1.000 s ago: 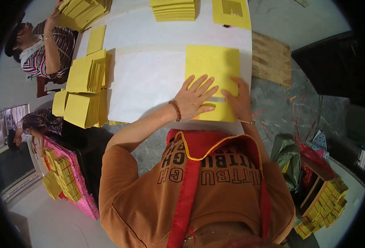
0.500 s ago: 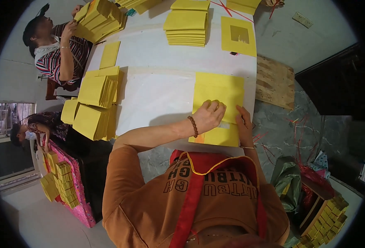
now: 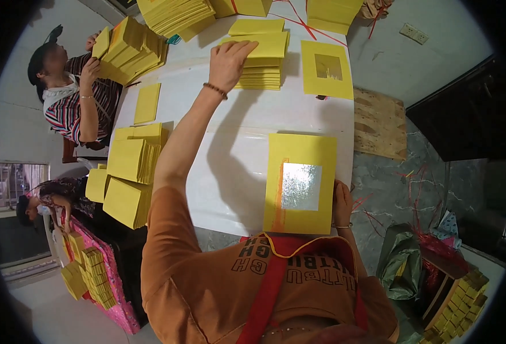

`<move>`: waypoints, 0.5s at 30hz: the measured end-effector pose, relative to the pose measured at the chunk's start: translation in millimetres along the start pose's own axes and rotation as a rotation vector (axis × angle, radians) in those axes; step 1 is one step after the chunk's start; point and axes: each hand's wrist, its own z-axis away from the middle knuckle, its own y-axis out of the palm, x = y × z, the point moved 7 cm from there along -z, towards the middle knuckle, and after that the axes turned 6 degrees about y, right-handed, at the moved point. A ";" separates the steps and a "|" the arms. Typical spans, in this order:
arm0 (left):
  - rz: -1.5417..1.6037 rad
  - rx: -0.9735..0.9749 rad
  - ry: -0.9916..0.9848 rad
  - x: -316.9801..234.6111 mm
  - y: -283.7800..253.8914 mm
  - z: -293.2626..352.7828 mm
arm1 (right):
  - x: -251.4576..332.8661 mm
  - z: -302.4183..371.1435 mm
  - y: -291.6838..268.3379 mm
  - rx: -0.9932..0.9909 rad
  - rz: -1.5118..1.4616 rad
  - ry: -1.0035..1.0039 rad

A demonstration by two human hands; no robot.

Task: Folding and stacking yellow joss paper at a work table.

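My left hand [image 3: 230, 62] reaches to the far middle of the table. Its fingers lie over the near-left part of the top folded yellow paper [image 3: 271, 45] on a stack [image 3: 257, 80], closed on it; the thumb is hidden. In front of me lies a yellow paper sheet [image 3: 301, 148] with a shiny silver foil patch [image 3: 301, 189] and an orange strip [image 3: 279, 198] along the patch's left side. My right hand [image 3: 343, 205] rests against that sheet's right edge, fingers stretched out and partly covered by the edge.
Another foil-patched sheet [image 3: 310, 77] lies far right. Stacks of yellow paper [image 3: 132, 157] stand on the left of the white table [image 3: 198, 172]. A person in stripes [image 3: 72, 94] handles a bundle [image 3: 130, 51]; another person [image 3: 58, 198] bends over a pink-covered table [image 3: 118, 292].
My left hand has left the near sheet and moved far to the stack. The sheet now shows its foil patch face up. My right hand stays at its right edge, slightly nearer me.
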 end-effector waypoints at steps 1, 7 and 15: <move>-0.076 -0.031 0.027 11.3 16.7 1.0 | -0.4 -1.3 1.2 -0.001 0.002 0.005; 0.000 0.213 -0.057 48.6 99.4 25.6 | 1.3 -2.3 -4.3 -0.058 -0.008 0.030; 0.349 0.441 -0.096 58.0 125.3 43.0 | 1.3 -4.7 -2.7 -0.087 -0.011 0.042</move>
